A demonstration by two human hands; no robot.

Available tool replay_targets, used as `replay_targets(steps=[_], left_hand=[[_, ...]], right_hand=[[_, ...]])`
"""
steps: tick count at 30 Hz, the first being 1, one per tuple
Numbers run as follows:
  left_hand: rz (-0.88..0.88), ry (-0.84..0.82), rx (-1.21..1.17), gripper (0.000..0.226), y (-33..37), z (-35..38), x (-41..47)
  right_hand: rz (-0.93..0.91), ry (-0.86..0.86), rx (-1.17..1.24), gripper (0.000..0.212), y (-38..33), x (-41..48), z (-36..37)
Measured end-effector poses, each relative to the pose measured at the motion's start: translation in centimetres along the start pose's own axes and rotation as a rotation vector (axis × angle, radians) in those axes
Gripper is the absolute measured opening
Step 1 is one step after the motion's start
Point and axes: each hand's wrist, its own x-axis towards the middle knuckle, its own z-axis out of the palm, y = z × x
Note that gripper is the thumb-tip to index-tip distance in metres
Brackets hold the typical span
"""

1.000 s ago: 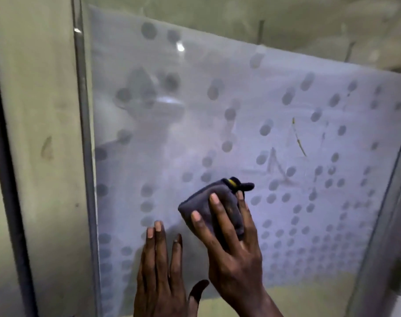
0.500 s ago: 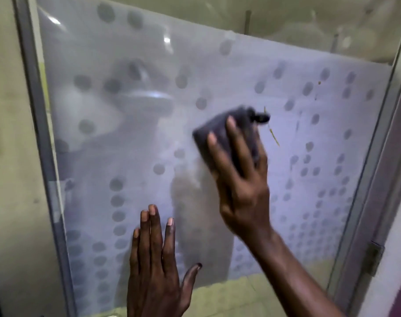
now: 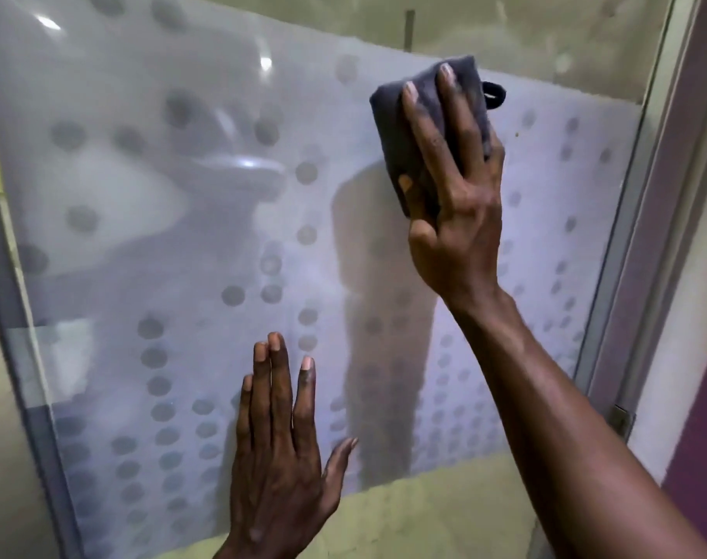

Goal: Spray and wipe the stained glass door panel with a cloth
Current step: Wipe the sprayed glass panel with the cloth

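Upward to one o'clock went the right hand (image 3: 456,211), fingers splayed flat on the cloth (image 3: 388,127), thumb hooked round its edge, pressing it to the glass door panel (image 3: 174,252). At six o'clock the left hand (image 3: 279,449) braces flat, fingers together. Pushing harder could swing the panel away; the metal frame (image 3: 630,236) at three o'clock limits the stroke.

The camera sits on my head, facing the glass door panel (image 3: 174,244) close up. Its wide lens bows the door frame (image 3: 622,252) and takes in my left hand (image 3: 279,457) low at centre and my right hand (image 3: 460,219), on the cloth (image 3: 388,131), toward the upper right.
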Motion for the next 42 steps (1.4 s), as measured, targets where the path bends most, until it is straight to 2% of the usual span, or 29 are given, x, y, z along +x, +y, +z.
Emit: replay_targets(steps=[3, 6, 10, 12, 16, 19, 21, 24, 28, 30, 32, 33, 35, 36, 40, 42], left_hand=[[-0.007, 0.005, 0.003, 0.125, 0.3, 0.1, 0.0], [0.004, 0.020, -0.025, 0.120, 0.9, -0.1, 0.5], [0.009, 0.017, -0.031, 0.121, 0.9, -0.2, 1.6], [0.005, -0.001, -0.032, 0.125, 1.0, -0.1, 1.9], [0.007, 0.004, -0.008, 0.129, 1.4, 0.4, 1.7], [-0.034, 0.044, -0.019, 0.125, 2.2, 0.7, 2.1], [-0.042, 0.055, -0.037, 0.123, 3.1, 0.8, 2.5], [-0.003, 0.037, -0.044, 0.120, 4.0, 1.1, 3.0], [0.011, 0.011, -0.025, 0.121, 4.0, 1.3, 2.8], [0.004, 0.012, -0.013, 0.120, 3.9, 1.4, 2.7], [0.002, 0.021, -0.016, 0.120, 4.2, 1.6, 2.7], [0.005, 0.021, -0.015, 0.119, 4.6, 1.8, 2.8], [0.020, 0.023, -0.023, 0.117, 5.3, 2.2, 3.1], [0.028, 0.021, -0.031, 0.116, 5.7, 2.4, 3.2], [0.048, -0.009, -0.013, 0.118, 6.0, 3.3, 3.2], [0.051, 0.000, -0.011, 0.119, 5.9, 3.5, 3.0]], right_hand=[[-0.033, 0.003, 0.019, 0.079, -0.8, -4.0, 0.8], [-0.042, -0.088, 0.021, 0.084, -1.0, -13.1, 0.8], [-0.004, -0.260, -0.048, 0.065, -1.1, -23.7, -0.6], [-0.018, -0.254, -0.080, 0.066, -0.3, -23.3, -1.3], [0.003, -0.148, -0.038, 0.097, 1.3, -13.1, -2.1], [0.051, -0.097, -0.009, 0.093, 2.9, -4.5, -2.8], [0.065, -0.074, -0.006, 0.092, 3.0, -2.6, -2.6], [0.051, -0.073, -0.014, 0.088, 2.4, -6.6, -1.5], [0.127, -0.151, -0.018, 0.092, 2.0, -18.3, -1.6], [0.104, -0.206, -0.071, 0.078, 2.3, -22.5, -2.2], [0.021, -0.210, -0.142, 0.070, 3.8, -23.1, -2.8], [0.002, -0.197, -0.169, 0.076, 4.9, -22.3, -3.2], [0.086, -0.132, -0.175, 0.094, 7.4, -19.4, -4.0], [0.167, -0.088, -0.153, 0.097, 8.8, -18.0, -4.4], [0.564, 0.193, -0.076, 0.079, 12.1, -15.1, -5.4], [0.786, 0.368, 0.014, 0.077, 12.1, -14.2, -4.9]])
